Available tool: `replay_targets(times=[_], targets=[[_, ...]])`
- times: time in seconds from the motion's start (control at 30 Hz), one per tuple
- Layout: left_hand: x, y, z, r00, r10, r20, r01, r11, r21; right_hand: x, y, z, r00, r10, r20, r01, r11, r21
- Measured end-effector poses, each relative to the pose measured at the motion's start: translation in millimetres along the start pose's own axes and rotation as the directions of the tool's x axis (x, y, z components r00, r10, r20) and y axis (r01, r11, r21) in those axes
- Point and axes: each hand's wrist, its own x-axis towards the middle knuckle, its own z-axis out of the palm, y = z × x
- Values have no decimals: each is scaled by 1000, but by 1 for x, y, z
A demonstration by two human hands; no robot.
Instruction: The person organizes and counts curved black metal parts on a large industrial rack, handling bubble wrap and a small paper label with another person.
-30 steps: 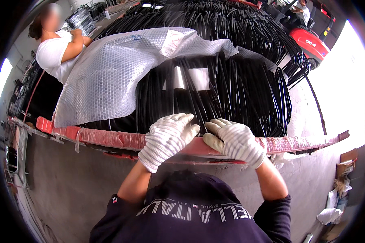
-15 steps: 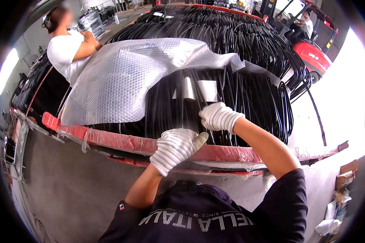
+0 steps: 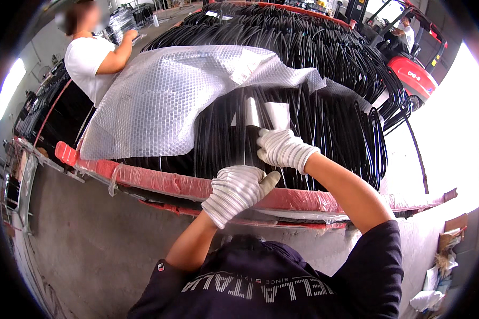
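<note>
Crossing rail [image 3: 316, 200] edge: left hand [image 3: 237, 191] | over strips [image 3: 340, 133]: right hand [image 3: 285, 149], apart | fingers [image 3: 264, 141]: hold unclear

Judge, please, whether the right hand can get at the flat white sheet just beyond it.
Probably yes: the right hand is at the near edge of the flat white sheet, and the bubble wrap stops short of it. Whether clear film covers the sheet, I cannot tell.

White lettering [image 3: 298, 291] on dark shirt [image 3: 250, 307]; characters [image 3: 414, 75] on red forklift [image 3: 402, 66].
</note>
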Motion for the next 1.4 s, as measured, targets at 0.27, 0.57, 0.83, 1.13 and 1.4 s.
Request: replay_targets(times=[0.27, 0.57, 0.83, 1.13, 1.4], targets=[[-2, -2, 3, 995, 44, -89, -43, 999, 16, -6, -2, -6, 986, 15, 165, -2, 997, -81], [-1, -1, -2, 959, 198, -202, -214, 975, -62, -29, -4, -18, 987, 96, 125, -98, 995, 11], [-5, 5, -8, 998, 50, -47, -56, 990, -129, -29, 4, -14, 962, 141, 232, -162, 984, 73], [-5, 1, 3, 990, 77, -117, -67, 994, 87, -42, -1, -31, 964, 119, 237, -150, 982, 116], [-6, 1, 2, 991, 106, -78, -98, 991, 93, -44, 1, -27, 954, 102, 282, -108, 994, 4]])
